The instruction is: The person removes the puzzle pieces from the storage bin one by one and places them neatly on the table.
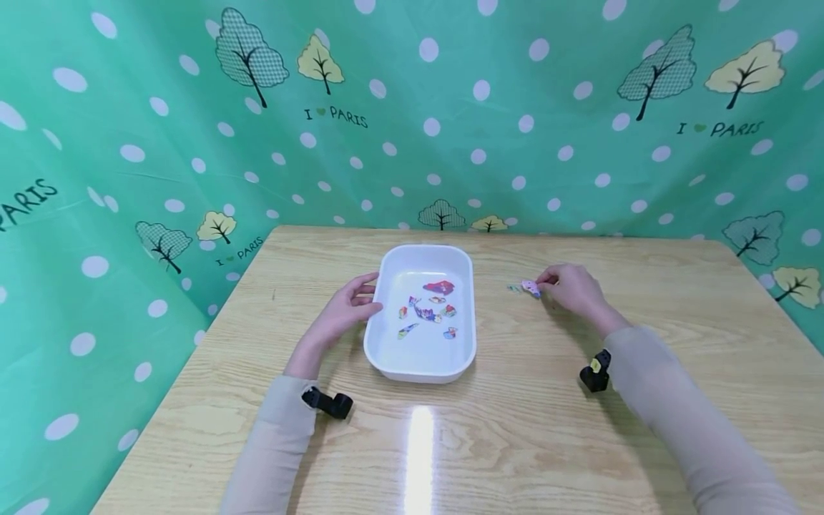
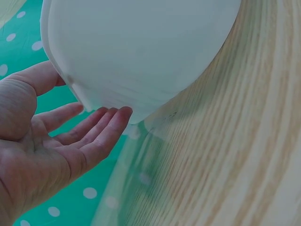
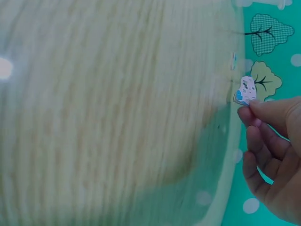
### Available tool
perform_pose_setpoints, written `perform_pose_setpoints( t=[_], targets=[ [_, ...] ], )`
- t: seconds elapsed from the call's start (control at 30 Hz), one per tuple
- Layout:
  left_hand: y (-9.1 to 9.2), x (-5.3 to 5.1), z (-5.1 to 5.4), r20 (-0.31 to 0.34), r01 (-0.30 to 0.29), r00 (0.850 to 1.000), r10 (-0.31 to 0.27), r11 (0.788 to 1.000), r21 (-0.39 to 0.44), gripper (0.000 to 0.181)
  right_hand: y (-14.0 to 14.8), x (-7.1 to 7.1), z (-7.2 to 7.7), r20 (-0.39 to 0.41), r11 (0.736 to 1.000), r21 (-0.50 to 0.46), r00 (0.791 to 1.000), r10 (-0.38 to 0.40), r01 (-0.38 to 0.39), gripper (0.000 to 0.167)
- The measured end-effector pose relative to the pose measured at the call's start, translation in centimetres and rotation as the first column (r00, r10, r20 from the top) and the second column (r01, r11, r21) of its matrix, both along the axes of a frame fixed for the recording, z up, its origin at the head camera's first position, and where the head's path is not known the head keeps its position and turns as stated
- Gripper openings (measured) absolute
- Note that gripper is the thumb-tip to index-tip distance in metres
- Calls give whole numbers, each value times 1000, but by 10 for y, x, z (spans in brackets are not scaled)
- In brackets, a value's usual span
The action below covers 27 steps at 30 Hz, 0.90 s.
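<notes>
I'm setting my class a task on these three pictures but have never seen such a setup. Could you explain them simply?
There is no robot here, just a person's two bare hands. The widest picture comes from a camera on the head, looking forward and down. The other two come from wrist cameras, one per arm, each showing that side's hand.

A white tub stands on a wooden table, with small colourful pieces inside. Behind hangs a green spotted cloth.

The left hand touches the tub's side. The right hand pinches a patterned piece; a greenish piece lies close by.
</notes>
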<state>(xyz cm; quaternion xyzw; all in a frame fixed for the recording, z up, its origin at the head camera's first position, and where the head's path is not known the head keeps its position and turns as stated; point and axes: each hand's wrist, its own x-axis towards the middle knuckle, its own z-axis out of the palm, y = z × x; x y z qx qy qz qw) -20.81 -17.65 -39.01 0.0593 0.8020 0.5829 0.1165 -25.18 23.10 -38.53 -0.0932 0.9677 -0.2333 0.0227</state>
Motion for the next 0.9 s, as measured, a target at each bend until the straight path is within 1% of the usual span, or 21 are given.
perform_pose_setpoints(
  t=[0.17, 0.33, 0.6, 0.67, 0.83, 0.9],
  targets=[
    [1, 1, 0, -2, -8, 1000, 8, 1000, -8, 64, 0, -2, -7, 22, 999, -38, 1000, -14, 14, 17],
    [1, 1, 0, -2, -8, 1000, 8, 1000, -6, 63, -1, -3, -12, 23, 998, -44, 999, -41, 42, 17],
    [1, -1, 0, 9, -4, 1000, 4, 1000, -16, 64, -2, -4, -15, 32, 995, -58, 997, -74, 76, 18],
    [1, 0, 3, 18, -1, 1000, 1, 1000, -9, 64, -2, -4, -16, 32, 995, -58, 997, -76, 77, 18],
    [5, 9, 18, 27, 9, 1000, -9, 1000, -4, 64, -2, -4, -17, 36, 995, -53, 996, -78, 79, 18],
    [6, 13, 22, 13, 15, 1000, -15, 1000, -15, 64, -2, -4, -17, 36, 995, -51, 996, -79, 81, 18]
  ],
)
